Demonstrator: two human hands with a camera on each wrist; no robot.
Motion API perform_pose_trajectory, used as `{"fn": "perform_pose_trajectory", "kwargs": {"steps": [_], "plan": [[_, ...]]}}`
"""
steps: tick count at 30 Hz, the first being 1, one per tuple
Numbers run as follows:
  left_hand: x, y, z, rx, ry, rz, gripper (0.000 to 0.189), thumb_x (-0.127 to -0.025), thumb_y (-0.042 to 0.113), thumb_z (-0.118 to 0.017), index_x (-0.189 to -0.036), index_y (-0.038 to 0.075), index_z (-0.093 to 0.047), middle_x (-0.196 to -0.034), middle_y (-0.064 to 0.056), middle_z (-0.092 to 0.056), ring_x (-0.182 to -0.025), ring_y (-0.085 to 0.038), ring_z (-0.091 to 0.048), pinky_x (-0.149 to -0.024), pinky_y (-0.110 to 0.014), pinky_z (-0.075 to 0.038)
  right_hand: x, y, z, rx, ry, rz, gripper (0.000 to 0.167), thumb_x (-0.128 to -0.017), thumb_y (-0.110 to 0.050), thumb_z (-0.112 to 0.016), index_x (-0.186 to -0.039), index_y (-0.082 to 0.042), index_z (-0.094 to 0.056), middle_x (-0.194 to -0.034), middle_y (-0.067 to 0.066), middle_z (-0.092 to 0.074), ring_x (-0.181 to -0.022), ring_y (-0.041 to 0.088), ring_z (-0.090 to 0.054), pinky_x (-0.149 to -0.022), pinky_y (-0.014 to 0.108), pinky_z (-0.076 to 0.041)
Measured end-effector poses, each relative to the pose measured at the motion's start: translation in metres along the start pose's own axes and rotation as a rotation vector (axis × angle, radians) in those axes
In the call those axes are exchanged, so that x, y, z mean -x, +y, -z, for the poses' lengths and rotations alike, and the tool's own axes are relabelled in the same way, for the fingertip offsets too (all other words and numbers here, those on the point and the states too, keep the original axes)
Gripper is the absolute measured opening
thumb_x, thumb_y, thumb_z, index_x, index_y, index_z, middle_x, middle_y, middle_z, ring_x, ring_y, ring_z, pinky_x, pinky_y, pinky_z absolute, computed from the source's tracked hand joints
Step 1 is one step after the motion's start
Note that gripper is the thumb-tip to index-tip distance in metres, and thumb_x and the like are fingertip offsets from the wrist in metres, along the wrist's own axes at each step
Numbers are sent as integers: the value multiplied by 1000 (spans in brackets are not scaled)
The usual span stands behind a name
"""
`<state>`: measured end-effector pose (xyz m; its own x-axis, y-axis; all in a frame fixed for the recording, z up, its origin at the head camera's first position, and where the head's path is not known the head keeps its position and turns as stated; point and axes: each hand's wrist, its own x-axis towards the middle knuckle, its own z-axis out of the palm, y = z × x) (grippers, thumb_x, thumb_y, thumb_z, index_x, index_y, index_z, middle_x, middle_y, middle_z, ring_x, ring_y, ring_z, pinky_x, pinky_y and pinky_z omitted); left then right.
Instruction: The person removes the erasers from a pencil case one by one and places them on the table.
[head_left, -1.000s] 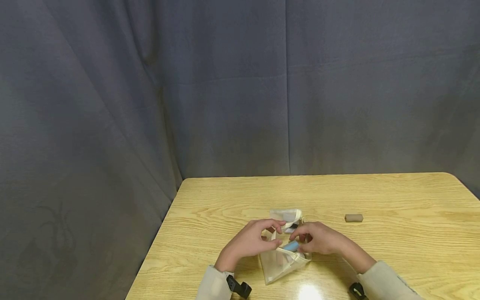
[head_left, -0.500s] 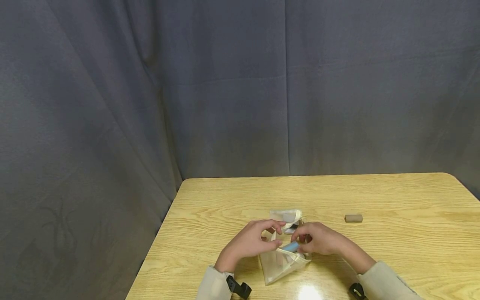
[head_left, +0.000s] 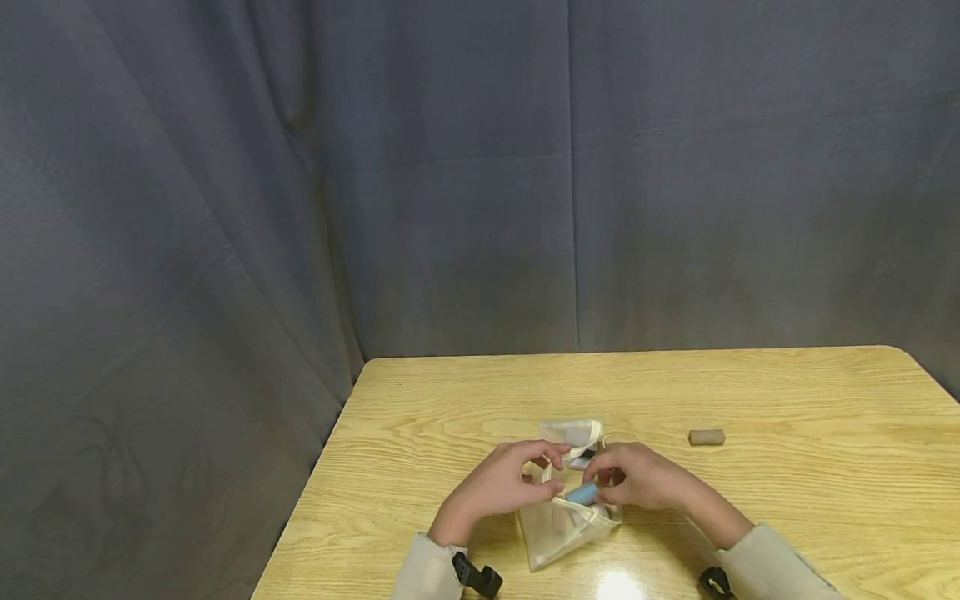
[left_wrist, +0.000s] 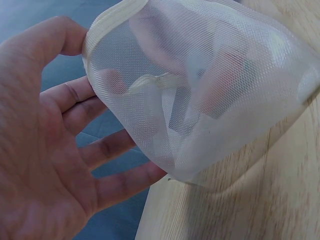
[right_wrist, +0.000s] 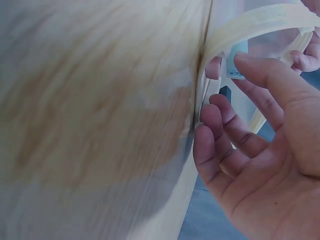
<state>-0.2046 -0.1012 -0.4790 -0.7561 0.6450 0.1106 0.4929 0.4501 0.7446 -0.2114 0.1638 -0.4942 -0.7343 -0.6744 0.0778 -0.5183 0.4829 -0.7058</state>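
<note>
A whitish see-through mesh pouch (head_left: 551,537) with a cream rim lies on the table, its mouth held wide. My left hand (head_left: 498,482) pinches the rim between thumb and fingers; in the left wrist view its other fingers spread behind the mesh (left_wrist: 240,145). At the mouth, my right hand (head_left: 641,477) pinches a small light blue piece (head_left: 581,493) by its end. The right wrist view shows this blue piece (right_wrist: 235,65) under the thumb, inside the cream rim (right_wrist: 260,20). Through the mesh a blurred reddish shape (left_wrist: 220,82) and a dark strip (left_wrist: 179,109) show.
A short brown cylinder (head_left: 707,437) lies on the wooden table (head_left: 435,400), right of and beyond the hands. The pouch's far end (head_left: 573,431), with a dark item near it, is folded away. Dark curtains (head_left: 465,192) hang behind and to the left.
Both hands and the pouch stay nearly in place. The right fingertips and the light blue piece have shifted very slightly at the pouch's mouth.
</note>
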Motion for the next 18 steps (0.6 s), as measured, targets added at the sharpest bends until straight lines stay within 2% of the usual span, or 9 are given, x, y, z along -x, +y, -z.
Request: {"fn": "perform_pose_trajectory", "kwargs": {"steps": [12, 18], "plan": [[0, 0, 0, 13, 0, 6, 17, -93, 25, -72, -104, 15, -64, -143, 11, -59, -108, -5, -61, -85, -22, -55, 3, 0, 6, -14, 31, 0, 13, -88, -15, -79, -99, -19, -76, -89, -1, -63, -74, 7, -54, -64, 22, -48], [0, -1, 0, 14, 3, 4, 15, -94, 21, -72, -104, 14, -64, -143, 11, -60, -108, -5, -61, -84, -23, -56, 5, 3, 10, -3, 50, 5, 14, -88, -17, -79, -102, -18, -76, -89, 1, -63, -75, 9, -55, -64, 23, -49]]}}
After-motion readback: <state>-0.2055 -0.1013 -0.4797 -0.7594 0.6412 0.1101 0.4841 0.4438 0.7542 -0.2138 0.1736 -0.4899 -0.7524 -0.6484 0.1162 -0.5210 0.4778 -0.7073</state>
